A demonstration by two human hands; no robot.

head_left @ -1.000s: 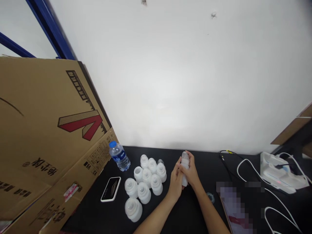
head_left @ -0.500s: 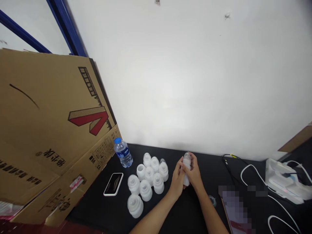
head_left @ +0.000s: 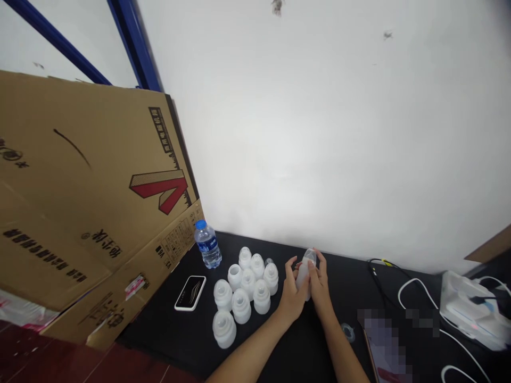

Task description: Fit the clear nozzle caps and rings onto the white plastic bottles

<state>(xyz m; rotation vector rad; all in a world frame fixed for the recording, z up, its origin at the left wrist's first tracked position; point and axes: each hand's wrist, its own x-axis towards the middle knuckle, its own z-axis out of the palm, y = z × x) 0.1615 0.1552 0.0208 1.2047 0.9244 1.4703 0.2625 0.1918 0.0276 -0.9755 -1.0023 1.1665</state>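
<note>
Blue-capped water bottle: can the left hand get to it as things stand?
Probably not directly. The left hand is on the white plastic bottle, and the cluster of white bottles stands between it and the water bottle. It would have to let go and reach over or around them.

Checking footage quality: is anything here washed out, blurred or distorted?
Head view: the white wall is washed out by glare in its middle; a pixelated patch hides something at lower right; wide-angle distortion slants the blue metal upright and the cardboard sheet.
</note>
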